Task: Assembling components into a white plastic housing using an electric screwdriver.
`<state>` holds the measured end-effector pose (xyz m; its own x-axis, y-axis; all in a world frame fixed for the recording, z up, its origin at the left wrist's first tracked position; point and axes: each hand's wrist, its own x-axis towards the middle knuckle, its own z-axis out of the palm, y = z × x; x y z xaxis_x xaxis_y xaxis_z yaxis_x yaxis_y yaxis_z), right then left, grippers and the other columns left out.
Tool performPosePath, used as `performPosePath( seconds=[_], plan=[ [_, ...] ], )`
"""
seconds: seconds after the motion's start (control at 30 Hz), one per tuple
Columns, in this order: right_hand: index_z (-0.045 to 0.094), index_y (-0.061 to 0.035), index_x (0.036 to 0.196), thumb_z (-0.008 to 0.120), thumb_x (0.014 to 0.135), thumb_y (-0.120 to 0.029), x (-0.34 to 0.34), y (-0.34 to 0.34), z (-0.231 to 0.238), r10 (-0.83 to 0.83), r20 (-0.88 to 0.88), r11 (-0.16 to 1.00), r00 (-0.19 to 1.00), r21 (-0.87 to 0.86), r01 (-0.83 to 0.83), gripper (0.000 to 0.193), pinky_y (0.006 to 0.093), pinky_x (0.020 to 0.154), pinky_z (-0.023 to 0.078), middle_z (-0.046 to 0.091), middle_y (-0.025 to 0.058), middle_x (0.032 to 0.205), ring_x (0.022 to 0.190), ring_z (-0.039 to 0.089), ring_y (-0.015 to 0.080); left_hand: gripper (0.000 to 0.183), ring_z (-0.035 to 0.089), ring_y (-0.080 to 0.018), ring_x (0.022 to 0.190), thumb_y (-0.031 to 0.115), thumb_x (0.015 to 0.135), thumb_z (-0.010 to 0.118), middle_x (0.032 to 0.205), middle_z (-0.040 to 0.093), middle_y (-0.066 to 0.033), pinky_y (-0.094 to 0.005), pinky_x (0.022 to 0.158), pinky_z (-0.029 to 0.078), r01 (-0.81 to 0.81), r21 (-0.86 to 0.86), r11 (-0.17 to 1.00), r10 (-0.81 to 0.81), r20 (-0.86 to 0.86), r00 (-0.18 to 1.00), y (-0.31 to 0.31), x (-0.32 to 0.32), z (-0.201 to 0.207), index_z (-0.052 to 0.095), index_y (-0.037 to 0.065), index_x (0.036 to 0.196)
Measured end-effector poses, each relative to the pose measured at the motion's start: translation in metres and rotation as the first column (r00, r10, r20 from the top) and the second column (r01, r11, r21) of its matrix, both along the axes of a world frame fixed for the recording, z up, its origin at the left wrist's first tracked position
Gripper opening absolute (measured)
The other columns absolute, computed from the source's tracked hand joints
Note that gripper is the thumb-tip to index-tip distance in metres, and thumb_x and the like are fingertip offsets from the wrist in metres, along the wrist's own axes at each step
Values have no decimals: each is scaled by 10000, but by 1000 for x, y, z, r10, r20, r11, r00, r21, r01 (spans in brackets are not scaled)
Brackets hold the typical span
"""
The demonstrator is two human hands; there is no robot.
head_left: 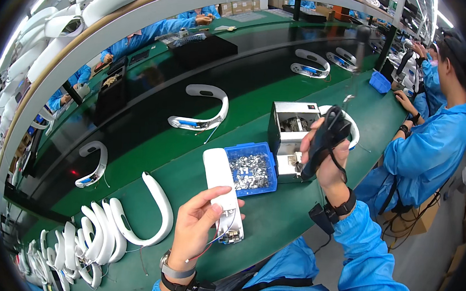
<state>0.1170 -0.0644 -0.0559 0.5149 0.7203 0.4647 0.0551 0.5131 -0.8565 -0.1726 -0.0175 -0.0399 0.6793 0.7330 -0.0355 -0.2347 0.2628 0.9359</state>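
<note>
My left hand (202, 219) grips a white curved plastic housing (219, 171) over the near edge of the green bench. Its lower end is open, showing small inner parts (232, 235) and thin red, blue and white wires. My right hand (329, 157), raised to the right, is closed around a black corded tool (328, 138) that looks like an electric screwdriver; its tip is hard to make out. Just beyond the housing sits a blue bin (262, 192) of small metal pieces. A metal box with small screw-like parts (296, 109) stands behind my right hand.
White U-shaped housings (155, 210) are heaped at left. Several more lie along the dark conveyor, one (222, 109) near the middle. A shelf beam (161, 5) loaded with white parts arches overhead. A person in blue (427, 143) sits at right, near a small blue basket (379, 81).
</note>
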Motion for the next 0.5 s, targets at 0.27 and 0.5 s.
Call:
performPosePath(
  seconds=[0.27,0.5],
  plan=[
    [476,-9,1151,341,913,-780,-68,-18,102,243,-85,905,966,378,-194,818,305,430,494,614,180,740,470,574,197,383,684,-236,1038,43,1009,457,1170,674,-209,-340,890,572,77,-46,996,-79,-40,996,4,0,9,533,0,1383],
    [478,-6,1145,305,953,-725,-128,1,122,487,-9,780,873,455,-430,764,372,414,508,575,230,688,441,553,268,393,608,-56,847,65,1014,488,983,650,-7,-231,758,535,47,-34,998,-49,-64,997,7,-7,7,552,62,1402]
  ],
)
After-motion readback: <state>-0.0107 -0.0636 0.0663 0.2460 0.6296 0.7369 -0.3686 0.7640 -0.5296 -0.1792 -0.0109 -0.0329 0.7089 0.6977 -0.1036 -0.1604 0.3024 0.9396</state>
